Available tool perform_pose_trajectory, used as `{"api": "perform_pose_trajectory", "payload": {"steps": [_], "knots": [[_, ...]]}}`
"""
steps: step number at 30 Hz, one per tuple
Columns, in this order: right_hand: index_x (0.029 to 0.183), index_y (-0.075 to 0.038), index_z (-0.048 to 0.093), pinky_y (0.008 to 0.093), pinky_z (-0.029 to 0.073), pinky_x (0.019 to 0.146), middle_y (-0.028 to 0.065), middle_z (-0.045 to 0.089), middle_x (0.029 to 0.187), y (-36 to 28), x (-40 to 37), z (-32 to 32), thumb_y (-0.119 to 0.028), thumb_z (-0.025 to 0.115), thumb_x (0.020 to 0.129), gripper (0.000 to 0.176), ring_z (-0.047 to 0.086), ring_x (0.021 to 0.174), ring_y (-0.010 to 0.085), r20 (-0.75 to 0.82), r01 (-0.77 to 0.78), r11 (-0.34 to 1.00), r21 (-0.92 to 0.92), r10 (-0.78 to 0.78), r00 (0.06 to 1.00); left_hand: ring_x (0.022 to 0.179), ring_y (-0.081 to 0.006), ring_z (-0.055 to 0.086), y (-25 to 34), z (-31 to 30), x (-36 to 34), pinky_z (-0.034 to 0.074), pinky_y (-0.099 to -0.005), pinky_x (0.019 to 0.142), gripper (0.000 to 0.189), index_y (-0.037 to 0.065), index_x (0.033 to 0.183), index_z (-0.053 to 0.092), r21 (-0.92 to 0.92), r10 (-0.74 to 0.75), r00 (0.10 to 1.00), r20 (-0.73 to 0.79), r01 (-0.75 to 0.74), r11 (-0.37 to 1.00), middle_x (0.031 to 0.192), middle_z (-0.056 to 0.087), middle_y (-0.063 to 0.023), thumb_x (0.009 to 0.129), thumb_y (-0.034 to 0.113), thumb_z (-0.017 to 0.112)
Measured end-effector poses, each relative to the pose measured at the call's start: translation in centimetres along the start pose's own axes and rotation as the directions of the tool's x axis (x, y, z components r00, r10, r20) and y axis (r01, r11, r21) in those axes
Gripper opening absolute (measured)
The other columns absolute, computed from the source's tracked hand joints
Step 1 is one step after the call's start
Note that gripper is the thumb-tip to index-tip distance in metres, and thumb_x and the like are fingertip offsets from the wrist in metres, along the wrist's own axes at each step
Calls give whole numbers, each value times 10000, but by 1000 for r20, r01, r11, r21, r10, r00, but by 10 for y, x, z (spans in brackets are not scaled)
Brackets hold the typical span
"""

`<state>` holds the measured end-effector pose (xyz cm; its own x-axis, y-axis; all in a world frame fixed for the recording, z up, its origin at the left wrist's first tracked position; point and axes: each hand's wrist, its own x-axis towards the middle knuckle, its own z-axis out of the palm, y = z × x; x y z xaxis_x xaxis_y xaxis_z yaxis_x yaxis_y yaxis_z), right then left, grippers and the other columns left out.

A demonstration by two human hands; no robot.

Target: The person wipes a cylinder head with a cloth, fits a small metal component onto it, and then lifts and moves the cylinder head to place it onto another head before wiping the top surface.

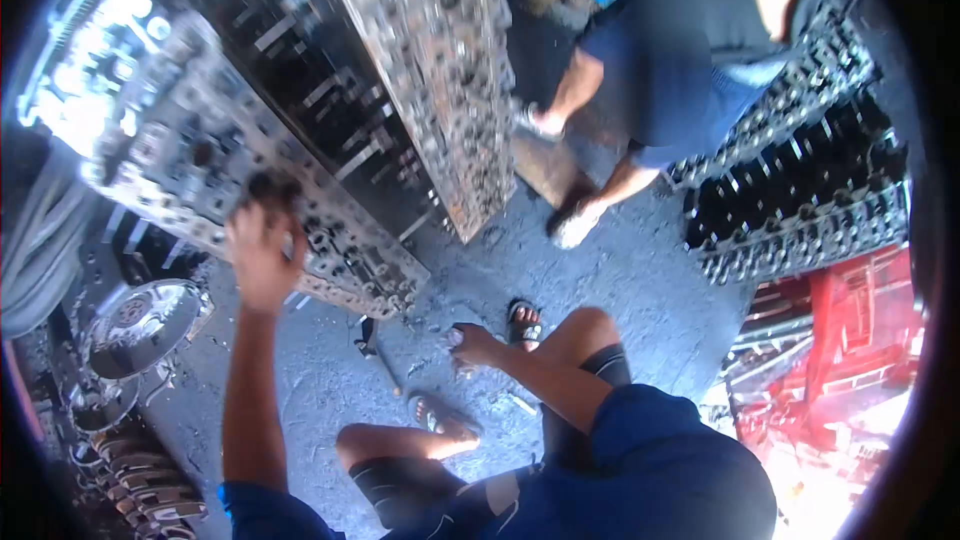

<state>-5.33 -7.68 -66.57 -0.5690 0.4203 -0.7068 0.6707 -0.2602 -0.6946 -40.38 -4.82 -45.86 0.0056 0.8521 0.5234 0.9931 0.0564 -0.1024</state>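
Observation:
My left hand (264,245) reaches over a long grey metal cylinder head (320,195) with many round holes. Its fingers curl at a dark, blurred thing (275,190) against the upper face; I cannot make out what it is. My right hand (472,346) hangs low over the floor near my knees, its fingers closed around something small and pale, too blurred to name. On the floor between my hands lies a hammer-like tool (380,355) with a dark head.
Another long cylinder head (440,90) lies beyond. A person in blue shorts (665,90) stands at upper right. More engine parts (800,180) and a red metal frame (835,350) are on the right. A round metal disc (140,325) and dark curved parts (150,475) lie left.

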Motion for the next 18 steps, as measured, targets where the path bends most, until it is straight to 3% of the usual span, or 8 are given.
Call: {"api": "perform_pose_trajectory", "payload": {"steps": [2,4,5,6,8,10,13,18], "knots": [[1137,-33,620,378,516,824,191,688,988,-29,-46,-44,-232,692,713,473,674,905,300,-181,205,901,-381,-290,940,1080,-413,488,18,-46,-14,413,-526,916,258,74,1012,617,-156,-65,990,126,85,984,1163,535,-151,778,180,646],[1150,-13,611,356,514,826,144,689,990,-81,-109,-85,-142,680,748,428,663,897,223,-127,45,996,-73,-54,990,1019,-381,545,57,-86,-31,429,-457,911,284,71,1052,609,-506,-267,934,236,353,787,1052,592,-151,771,99,640],[1152,-7,604,346,513,824,118,678,1002,-123,-153,-96,-103,676,759,411,646,913,196,-145,77,988,137,-57,988,1009,-329,573,88,-113,-34,430,-413,918,269,55,1050,603,-638,-386,874,296,481,601,1014,611,-143,786,68,651],[1154,0,598,336,512,821,93,667,1013,-158,-189,-104,-63,672,769,397,629,928,168,-159,112,933,341,-61,985,1032,-278,571,126,-146,-29,422,-395,923,251,43,1051,596,-609,-501,567,654,787,96,1030,617,-120,808,61,654],[1203,-4,559,335,513,830,76,647,1048,-180,-227,-107,-49,698,775,452,615,953,175,-142,214,875,433,-168,975,1079,-203,530,191,-177,-26,429,-335,907,287,55,1137,560,-683,-408,576,708,705,-192,1117,574,-89,884,168,636],[1244,-8,517,332,506,846,85,643,1040,-237,-277,-106,-101,705,804,488,616,956,178,-85,181,871,457,-160,983,1122,-189,513,240,-231,22,427,-323,938,354,61,1228,516,-231,47,445,894,550,-803,1189,541,-96,982,316,505],[1284,-34,496,354,495,864,156,652,1090,-317,-332,-124,-254,687,852,520,640,1000,228,-282,406,902,143,-356,891,1097,-182,535,278,-285,103,423,-333,971,504,42,1363,422,-437,-325,311,893,435,-787,1213,536,-82,1031,410,328],[1267,-33,495,356,495,865,189,650,1071,-363,-327,-180,-239,662,858,487,651,1007,265,-445,604,796,41,-527,724,1132,-198,524,264,-275,195,410,-338,987,508,38,1369,410,-491,-306,436,847,417,-765,1238,534,-96,1039,410,307]]}}
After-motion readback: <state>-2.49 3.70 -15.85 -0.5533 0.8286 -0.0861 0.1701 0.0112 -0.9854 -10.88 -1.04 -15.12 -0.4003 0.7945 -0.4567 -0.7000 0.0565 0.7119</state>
